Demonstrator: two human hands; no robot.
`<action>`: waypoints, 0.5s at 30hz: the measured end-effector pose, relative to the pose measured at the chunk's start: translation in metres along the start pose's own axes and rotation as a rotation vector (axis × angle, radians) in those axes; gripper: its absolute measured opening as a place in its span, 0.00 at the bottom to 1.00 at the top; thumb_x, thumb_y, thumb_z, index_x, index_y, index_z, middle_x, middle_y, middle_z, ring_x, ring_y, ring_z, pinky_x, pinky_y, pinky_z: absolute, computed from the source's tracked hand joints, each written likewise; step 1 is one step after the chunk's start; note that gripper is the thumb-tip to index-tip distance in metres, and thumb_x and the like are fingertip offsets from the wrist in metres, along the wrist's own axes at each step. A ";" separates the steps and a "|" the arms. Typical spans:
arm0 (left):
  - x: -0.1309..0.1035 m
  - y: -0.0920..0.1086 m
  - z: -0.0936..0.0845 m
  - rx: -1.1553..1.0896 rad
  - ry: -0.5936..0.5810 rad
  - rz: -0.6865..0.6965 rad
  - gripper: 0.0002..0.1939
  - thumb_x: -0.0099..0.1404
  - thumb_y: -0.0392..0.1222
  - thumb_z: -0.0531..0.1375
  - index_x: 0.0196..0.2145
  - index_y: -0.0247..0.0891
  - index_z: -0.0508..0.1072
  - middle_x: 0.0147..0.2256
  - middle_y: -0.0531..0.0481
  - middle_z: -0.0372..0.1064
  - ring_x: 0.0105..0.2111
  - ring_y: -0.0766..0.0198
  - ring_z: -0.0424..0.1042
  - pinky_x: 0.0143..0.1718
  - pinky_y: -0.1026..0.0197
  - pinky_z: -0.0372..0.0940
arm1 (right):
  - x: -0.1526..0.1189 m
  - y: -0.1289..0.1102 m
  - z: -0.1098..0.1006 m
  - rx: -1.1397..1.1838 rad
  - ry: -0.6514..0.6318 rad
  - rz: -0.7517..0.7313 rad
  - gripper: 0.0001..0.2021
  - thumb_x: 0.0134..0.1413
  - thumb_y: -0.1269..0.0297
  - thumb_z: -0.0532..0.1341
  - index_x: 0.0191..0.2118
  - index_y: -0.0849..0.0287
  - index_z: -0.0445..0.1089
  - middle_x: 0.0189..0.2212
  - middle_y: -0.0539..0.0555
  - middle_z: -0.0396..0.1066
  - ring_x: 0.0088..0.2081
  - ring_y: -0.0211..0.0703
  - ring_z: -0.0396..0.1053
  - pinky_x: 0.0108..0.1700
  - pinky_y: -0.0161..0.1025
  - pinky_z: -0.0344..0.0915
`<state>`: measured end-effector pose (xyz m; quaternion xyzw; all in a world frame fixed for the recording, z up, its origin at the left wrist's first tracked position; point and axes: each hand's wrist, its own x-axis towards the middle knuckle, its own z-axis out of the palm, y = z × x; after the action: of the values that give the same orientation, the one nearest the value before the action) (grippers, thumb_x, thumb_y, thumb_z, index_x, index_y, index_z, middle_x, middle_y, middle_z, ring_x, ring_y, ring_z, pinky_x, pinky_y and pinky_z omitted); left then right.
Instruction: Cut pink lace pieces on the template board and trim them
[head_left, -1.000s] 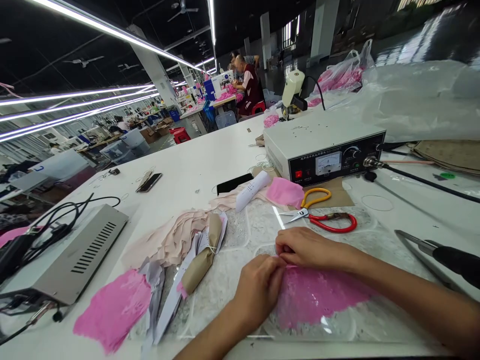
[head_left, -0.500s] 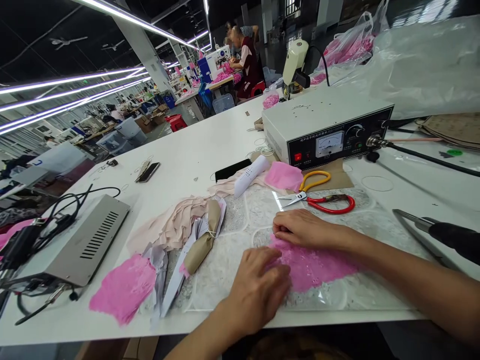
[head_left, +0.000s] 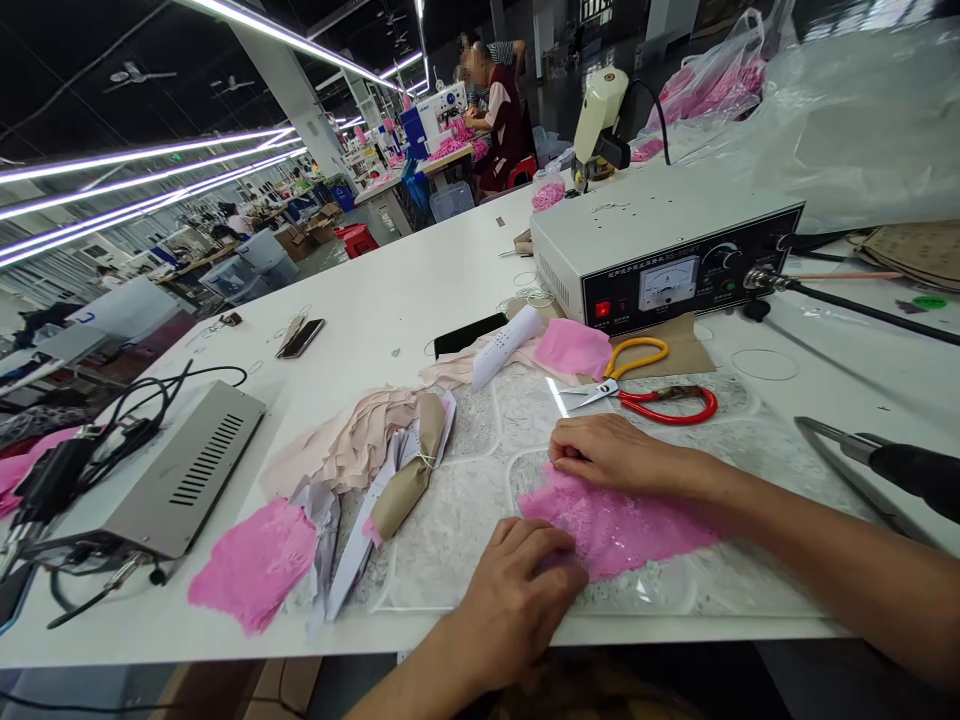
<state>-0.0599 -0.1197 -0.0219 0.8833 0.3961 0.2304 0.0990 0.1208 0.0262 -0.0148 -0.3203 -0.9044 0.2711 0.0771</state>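
Pink lace-like fabric [head_left: 637, 530] lies on a clear-topped, marbled mat [head_left: 450, 540] at the front of the table. My right hand [head_left: 611, 452] rests on the fabric's far edge, its fingers closed in a pinch there. At the near left edge, my left hand [head_left: 517, 595] has its fingers curled against the cloth, fingertips partly hidden. Just beyond my right hand lie scissors [head_left: 664, 405] with one yellow and one red handle, blades apart. Another pink fabric piece [head_left: 255, 560] lies far to the left.
Left of the mat are beige fabric strips [head_left: 352, 435], a tied brown bundle [head_left: 409, 485] and a grey box [head_left: 180, 470] with cables. A control box [head_left: 667, 260] with a dial stands behind the scissors. A black-handled tool [head_left: 915, 475] lies at right. A person [head_left: 502, 120] sits sewing farther off.
My left hand has shifted slightly down, baring more of the pink fabric's left corner between the hands. My right hand keeps its hold on the far edge. The view has tilted a little.
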 end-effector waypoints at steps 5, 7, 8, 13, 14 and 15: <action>-0.001 -0.001 0.000 0.011 0.012 0.026 0.08 0.68 0.31 0.54 0.41 0.38 0.72 0.44 0.45 0.72 0.44 0.60 0.70 0.44 0.56 0.65 | 0.001 0.002 0.002 0.009 0.020 -0.010 0.04 0.58 0.72 0.60 0.33 0.60 0.70 0.31 0.49 0.72 0.33 0.40 0.68 0.36 0.39 0.61; -0.001 -0.001 -0.001 0.022 0.009 0.038 0.09 0.68 0.31 0.54 0.41 0.38 0.71 0.44 0.44 0.72 0.44 0.60 0.70 0.44 0.56 0.65 | 0.002 0.003 0.003 0.018 0.033 -0.023 0.04 0.56 0.73 0.60 0.32 0.60 0.70 0.30 0.49 0.72 0.33 0.40 0.68 0.36 0.38 0.61; 0.000 -0.001 -0.002 0.030 0.008 0.042 0.09 0.67 0.31 0.54 0.41 0.38 0.71 0.44 0.43 0.72 0.44 0.59 0.70 0.44 0.56 0.66 | 0.002 0.003 0.002 0.024 0.044 -0.030 0.04 0.55 0.74 0.60 0.31 0.60 0.70 0.30 0.49 0.72 0.33 0.40 0.68 0.36 0.38 0.61; 0.006 0.003 -0.005 0.072 0.009 0.121 0.12 0.66 0.30 0.53 0.46 0.36 0.70 0.46 0.40 0.74 0.46 0.57 0.72 0.46 0.52 0.68 | -0.016 -0.001 -0.018 0.067 0.238 -0.041 0.07 0.57 0.72 0.56 0.38 0.60 0.71 0.37 0.55 0.74 0.36 0.43 0.69 0.37 0.38 0.63; 0.008 0.004 -0.005 0.086 0.001 0.151 0.13 0.67 0.31 0.54 0.48 0.35 0.70 0.47 0.40 0.74 0.47 0.56 0.72 0.48 0.51 0.68 | -0.025 -0.002 -0.023 0.075 0.300 -0.041 0.08 0.59 0.71 0.54 0.39 0.59 0.71 0.39 0.56 0.73 0.37 0.43 0.70 0.39 0.39 0.64; 0.010 0.005 -0.004 0.105 -0.013 0.177 0.14 0.68 0.33 0.54 0.50 0.35 0.69 0.48 0.40 0.74 0.50 0.56 0.72 0.50 0.51 0.67 | -0.036 -0.002 -0.026 0.081 0.361 -0.040 0.09 0.61 0.70 0.53 0.40 0.59 0.71 0.39 0.56 0.74 0.39 0.44 0.70 0.41 0.40 0.65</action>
<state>-0.0533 -0.1157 -0.0132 0.9204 0.3272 0.2114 0.0347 0.1561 0.0144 0.0097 -0.3422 -0.8705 0.2437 0.2564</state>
